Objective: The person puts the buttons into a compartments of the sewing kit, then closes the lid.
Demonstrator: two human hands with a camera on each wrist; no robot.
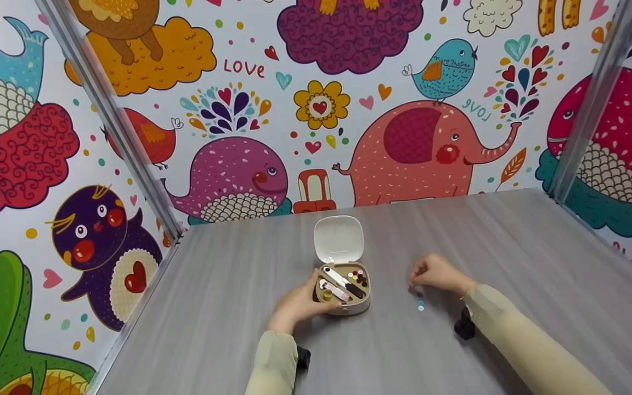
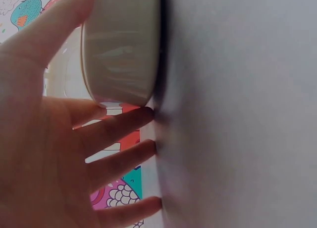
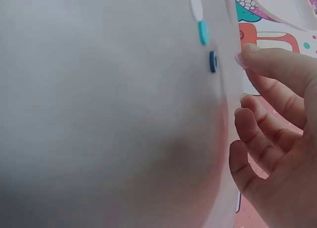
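Note:
A small white sewing box (image 1: 370,300) stands on the table with its lid (image 1: 339,240) raised at the back. My left hand (image 1: 297,305) holds it at the left front corner, thumb along the front and index finger against the side; the other fingers (image 2: 124,166) spread towards the tabletop. To the right of the box, my right hand (image 1: 435,272) is just above the table, thumb and index finger pinching a small pale button (image 3: 240,60), mostly hidden. Near it lie a white button (image 3: 196,8), a teal button (image 3: 203,33) and a dark blue button (image 3: 213,62).
Inside the box, a long white and black tool (image 1: 343,281) lies diagonally. A gold thimble-like piece (image 1: 327,295) sits at the front left, and several small coloured buttons (image 1: 357,276) fill the right compartment. Behind the grey table (image 1: 228,307) rise printed wall panels with metal posts (image 1: 124,131).

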